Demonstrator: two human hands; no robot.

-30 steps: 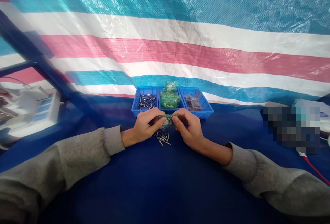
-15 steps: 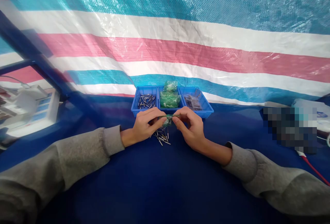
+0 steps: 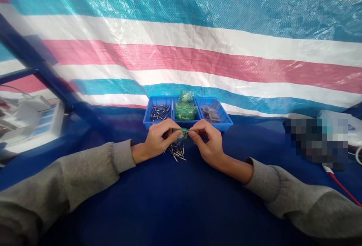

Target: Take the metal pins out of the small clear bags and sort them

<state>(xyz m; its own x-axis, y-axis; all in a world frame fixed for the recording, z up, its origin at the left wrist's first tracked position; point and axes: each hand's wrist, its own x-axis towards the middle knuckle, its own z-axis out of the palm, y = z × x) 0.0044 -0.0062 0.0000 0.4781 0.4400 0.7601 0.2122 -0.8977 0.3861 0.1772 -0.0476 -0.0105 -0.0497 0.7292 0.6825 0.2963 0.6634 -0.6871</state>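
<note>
A small green plastic bag [image 3: 184,134] is stretched between my two hands, above the table. My left hand [image 3: 158,137] pinches one end of its top edge between thumb and fingers. The other end is pinched by my right hand [image 3: 208,141]. What the bag contains is too small to make out. Just below it, a loose pile of thin metal pins [image 3: 177,152], resembling blind rivets, lies on the blue table, partly hidden by my left hand and the bag.
Behind my hands stand three joined blue bins: similar pins in the left bin [image 3: 145,119], green bags [image 3: 185,111] in the middle, clear packets [image 3: 209,114] in the right. A white power strip [image 3: 42,121] is far left. A blurred-out dark object [image 3: 313,140] with a red cable lies right.
Both hands keep their pinch on the green bag and stay in nearly the same place. The bag's top edge has tilted slightly, and the whole view has shifted a little.
</note>
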